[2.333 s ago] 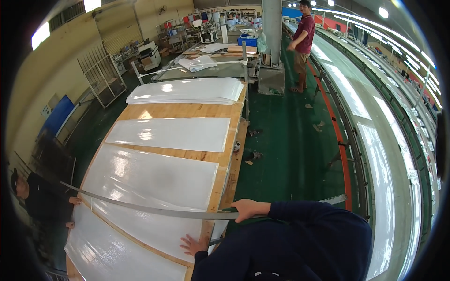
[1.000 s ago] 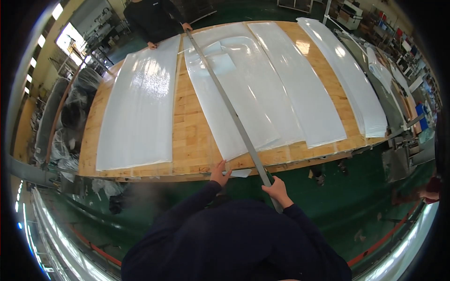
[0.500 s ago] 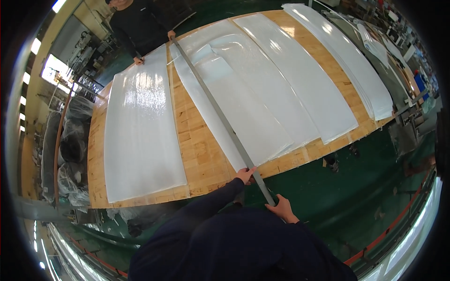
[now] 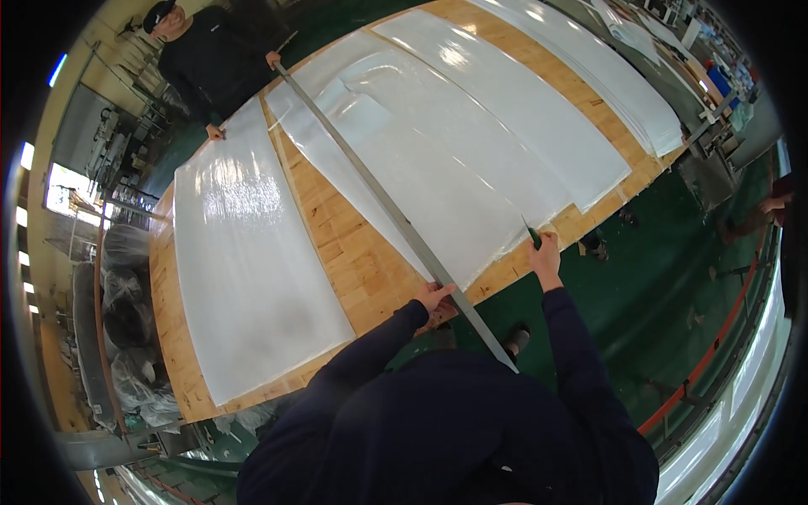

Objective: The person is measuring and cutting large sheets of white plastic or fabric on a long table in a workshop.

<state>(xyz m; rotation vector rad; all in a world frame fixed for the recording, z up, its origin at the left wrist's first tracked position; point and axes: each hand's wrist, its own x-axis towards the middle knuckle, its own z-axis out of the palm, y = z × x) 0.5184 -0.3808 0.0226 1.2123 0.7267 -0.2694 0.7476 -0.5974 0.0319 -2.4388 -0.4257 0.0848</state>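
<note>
A long grey metal straightedge (image 4: 374,187) lies slantwise over a translucent white sheet (image 4: 446,181) on the wooden table (image 4: 337,252). Its near end juts out past the table's front edge. My left hand (image 4: 435,296) grips the bar at that edge, the thumb lying on top. To the right, my right hand (image 4: 546,255) is closed round a knife (image 4: 534,239) with a green handle and a thin blade pointing up and away. The blade is over the sheet's near right corner; whether it touches I cannot tell.
A co-worker in black (image 4: 215,63) holds the bar's far end, the other hand by the left white sheet (image 4: 244,278). More sheets (image 4: 505,118) and a stack (image 4: 589,76) lie rightward. Plastic-wrapped rolls (image 4: 126,295) stand left of the table. A red rail (image 4: 707,362) runs at right.
My right hand has let go of the bar's near end and moved up and right, now with the knife in it. My left hand stays on the bar. The view has shifted.
</note>
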